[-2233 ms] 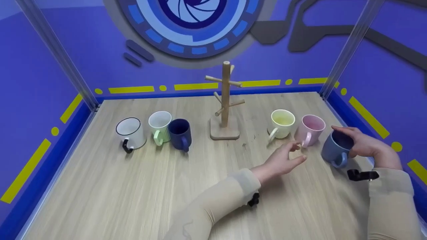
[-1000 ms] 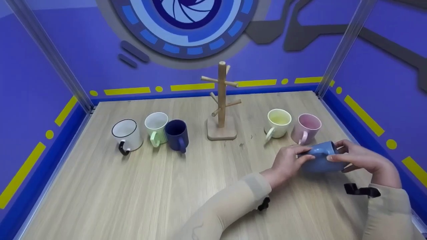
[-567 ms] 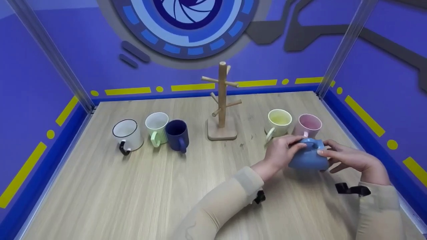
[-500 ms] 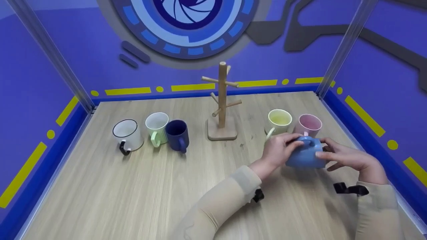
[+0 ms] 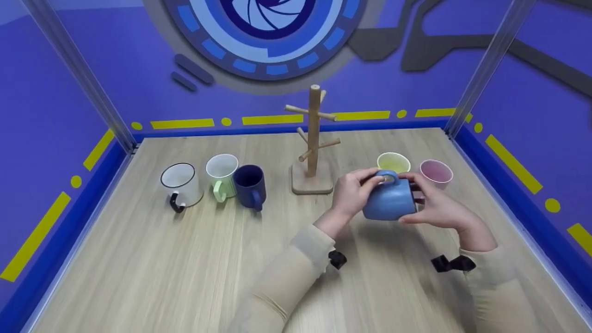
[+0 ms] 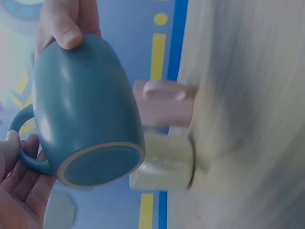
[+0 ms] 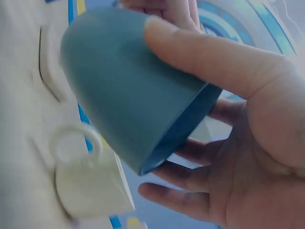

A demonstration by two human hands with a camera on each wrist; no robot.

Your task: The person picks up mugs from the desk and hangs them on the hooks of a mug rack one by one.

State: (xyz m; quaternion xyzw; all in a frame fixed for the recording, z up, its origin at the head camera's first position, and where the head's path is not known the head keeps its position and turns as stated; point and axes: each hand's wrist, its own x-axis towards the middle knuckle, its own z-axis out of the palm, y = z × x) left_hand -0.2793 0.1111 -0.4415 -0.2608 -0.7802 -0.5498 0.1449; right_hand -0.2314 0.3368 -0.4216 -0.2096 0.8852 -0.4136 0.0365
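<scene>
A blue-grey mug [image 5: 389,201] is held in the air on its side, handle up, mouth facing right, base facing left. My left hand [image 5: 350,194] pinches its handle [image 6: 23,138] between thumb and fingers. With the thumb on the mug's outer wall and fingers by the rim, my right hand [image 5: 439,206] grips the mouth end [image 7: 178,129]. Behind the mug stand a pale yellow mug [image 5: 393,162] and a pink mug [image 5: 436,172], both partly hidden in the head view. Left of the hands is a wooden mug tree [image 5: 313,134] with bare pegs.
On the left of the wooden table [image 5: 185,268] stand a white mug with black rim [image 5: 180,185], a light green mug [image 5: 222,173] and a navy mug [image 5: 249,185], all upright. Blue printed walls [image 5: 249,101] enclose the back and sides.
The blue-grey mug was upright at the right, held by my right hand. It was lifted, tipped on its side and carried left; my left hand took its handle.
</scene>
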